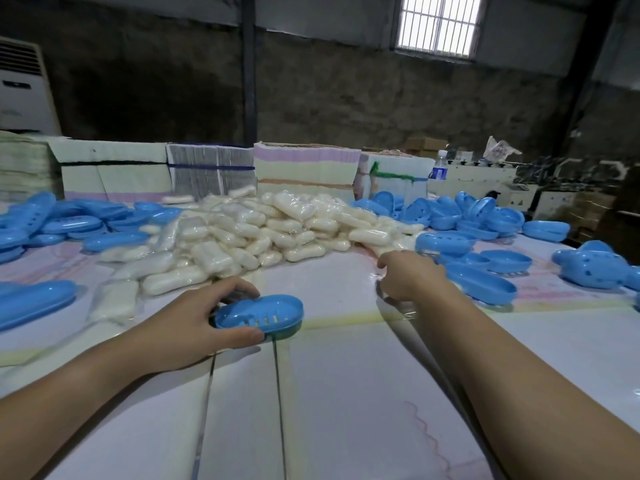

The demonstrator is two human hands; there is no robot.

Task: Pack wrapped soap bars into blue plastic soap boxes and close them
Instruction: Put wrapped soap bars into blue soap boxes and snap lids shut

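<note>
Left hand: our left hand (194, 320) holds a blue soap box (259, 317) by its near end, thumb under the front edge and fingers curled over the back edge.
Blue soap box: it is open, with slots in its bottom, and we see no soap in it. It sits low on the table (346, 393), in front of us.
Right hand: our right hand (410, 275) reaches out to the right edge of the soap pile. The fingers bend down onto a clear wrapper (391, 299), but we cannot tell if they hold anything.
Soap pile: a big heap of wrapped soap bars (263, 226) lies in the middle of the table, behind both hands.
More boxes: blue box parts (485, 220) lie to the right of the pile, and more blue boxes (69, 220) lie to the left.
Behind the pile: tied stacks of flat paper (211, 171) stand in a row.
Far right: a water bottle (439, 168) stands near the stacks.
</note>
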